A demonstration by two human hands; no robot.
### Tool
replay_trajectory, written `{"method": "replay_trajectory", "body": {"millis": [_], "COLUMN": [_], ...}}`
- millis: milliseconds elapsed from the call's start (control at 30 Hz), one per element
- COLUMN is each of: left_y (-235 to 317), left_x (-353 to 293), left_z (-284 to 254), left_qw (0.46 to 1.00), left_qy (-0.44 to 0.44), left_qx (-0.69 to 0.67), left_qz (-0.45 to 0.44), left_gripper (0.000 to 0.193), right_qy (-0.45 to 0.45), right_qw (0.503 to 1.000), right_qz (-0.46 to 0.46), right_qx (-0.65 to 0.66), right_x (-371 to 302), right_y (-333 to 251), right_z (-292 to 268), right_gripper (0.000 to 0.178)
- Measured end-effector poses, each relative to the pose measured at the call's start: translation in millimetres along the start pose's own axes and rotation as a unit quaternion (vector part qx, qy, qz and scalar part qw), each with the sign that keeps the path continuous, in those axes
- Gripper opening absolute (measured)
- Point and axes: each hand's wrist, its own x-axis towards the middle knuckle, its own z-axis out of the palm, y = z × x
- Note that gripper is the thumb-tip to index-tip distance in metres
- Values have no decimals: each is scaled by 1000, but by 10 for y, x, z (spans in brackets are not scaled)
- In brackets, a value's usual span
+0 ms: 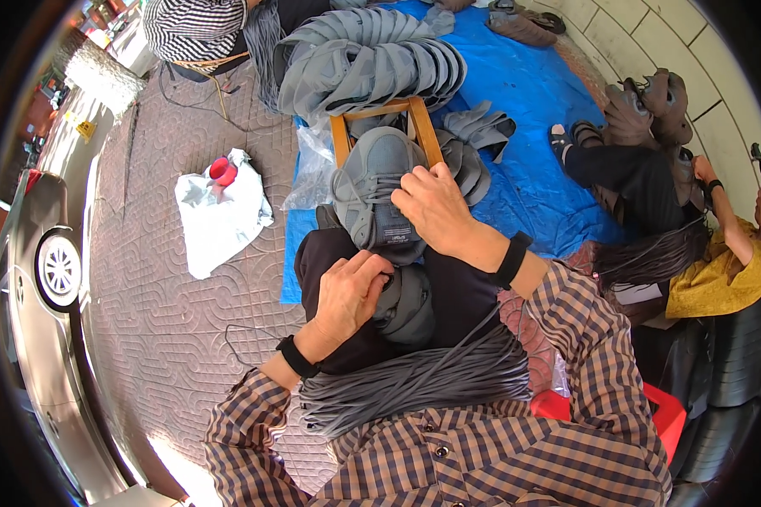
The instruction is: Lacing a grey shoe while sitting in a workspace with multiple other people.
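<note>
A grey shoe upper (386,160) leans against a small wooden frame (425,135) between my knees, its front crossed by grey laces. My right hand (440,207) is closed in a pinch at the lace row on the upper's right edge. Lower down, my left hand (347,291) has its fingers curled and pressed together at the collar of the grey upper, whose rounded heel part (407,308) rests in my lap. What lies between the left fingertips is partly hidden. Across my thighs lies a thick bundle of grey shoelaces (414,380).
Rows of nested grey uppers (372,72) stand beyond the frame on a blue tarp (533,198). A white bag (220,215) with a red round item (222,171) lies left on the paving. A person in yellow (719,275) sits at right near brown uppers (651,110). A car (46,321) stands far left.
</note>
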Motion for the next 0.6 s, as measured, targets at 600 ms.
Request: {"method": "replay_trajectory", "body": {"millis": [600], "left_y": [44], "left_x": [-6], "left_z": [27], "left_qw": [1000], "left_qy": [1], "left_qx": [-12], "left_qz": [7], "left_gripper": [15], "right_qy": [1], "right_qw": [980], "right_qz": [80], "right_qx": [183], "right_x": [-15], "right_y": [132], "right_z": [139], "right_gripper": [9]}}
